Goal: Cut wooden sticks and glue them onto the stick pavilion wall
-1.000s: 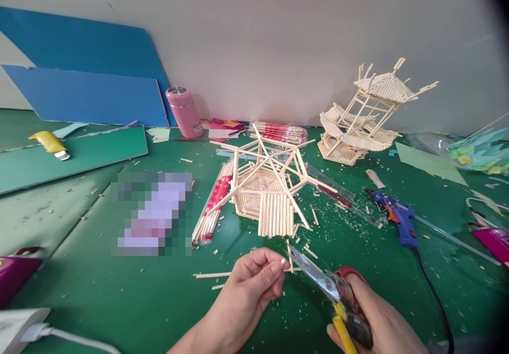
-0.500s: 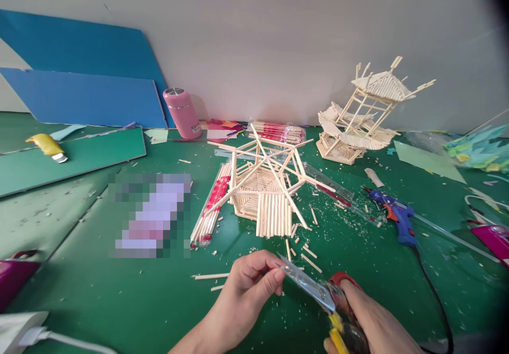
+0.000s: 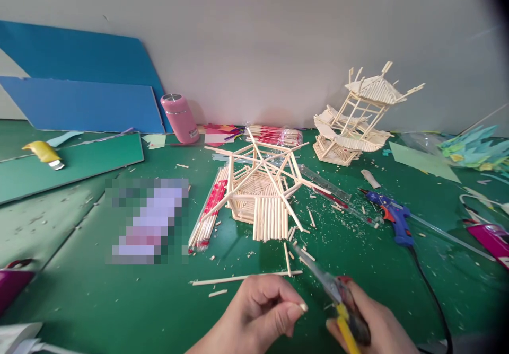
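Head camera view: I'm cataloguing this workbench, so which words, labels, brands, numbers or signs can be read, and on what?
No text is legible.
Pink bottle: label near its base, too small to read.
Scissors: blurred, nothing readable.
Nearer red-banded stick bundle: nothing readable.
Pixelated patch: nothing readable.

On that bench (image 3: 91, 295), a stick frame (image 3: 271, 219) stands between a stick packet (image 3: 215, 196), left, and a glue gun (image 3: 401, 229), right; behind it, a flask (image 3: 181, 121) left, a pagoda model (image 3: 360, 138) right.
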Demonstrator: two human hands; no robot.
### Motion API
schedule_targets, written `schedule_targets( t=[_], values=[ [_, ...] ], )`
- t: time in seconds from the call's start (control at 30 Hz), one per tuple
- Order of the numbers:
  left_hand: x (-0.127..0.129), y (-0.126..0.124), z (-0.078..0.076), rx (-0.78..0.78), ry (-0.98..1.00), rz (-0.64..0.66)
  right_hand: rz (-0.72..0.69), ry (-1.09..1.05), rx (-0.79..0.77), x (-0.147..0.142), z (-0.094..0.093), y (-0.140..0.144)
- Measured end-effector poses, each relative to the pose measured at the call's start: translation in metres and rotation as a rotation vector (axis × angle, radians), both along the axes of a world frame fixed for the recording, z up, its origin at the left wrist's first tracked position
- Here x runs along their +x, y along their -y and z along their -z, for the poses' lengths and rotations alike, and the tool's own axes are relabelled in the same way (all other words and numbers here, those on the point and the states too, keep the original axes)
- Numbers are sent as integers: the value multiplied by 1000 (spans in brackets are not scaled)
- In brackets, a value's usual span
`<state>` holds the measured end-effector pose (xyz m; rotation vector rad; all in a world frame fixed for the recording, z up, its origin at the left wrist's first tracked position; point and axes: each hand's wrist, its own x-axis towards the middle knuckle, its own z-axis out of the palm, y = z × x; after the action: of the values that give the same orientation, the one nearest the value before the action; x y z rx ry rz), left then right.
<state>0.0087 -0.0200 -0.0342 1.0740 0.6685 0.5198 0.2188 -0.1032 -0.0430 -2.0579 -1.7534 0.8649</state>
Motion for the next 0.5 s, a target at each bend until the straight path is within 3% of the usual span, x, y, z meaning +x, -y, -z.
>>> schedule_targets(
  t=[0.07, 0.17, 0.23, 0.37, 0.5],
  values=[
    [3, 4, 1, 18, -20, 41, 104, 37, 9, 15, 0, -5],
    [7, 9, 0, 123, -121, 2, 283, 293, -11, 47, 7, -11],
    [8, 10, -2, 151, -166, -20, 302, 399, -14, 67, 16, -8],
    [8, 5, -3, -9, -107, -29, 183, 457, 118, 93, 24, 7],
    [14, -2, 1, -244, 37, -31, 163, 349, 359, 73, 11, 8]
  ],
)
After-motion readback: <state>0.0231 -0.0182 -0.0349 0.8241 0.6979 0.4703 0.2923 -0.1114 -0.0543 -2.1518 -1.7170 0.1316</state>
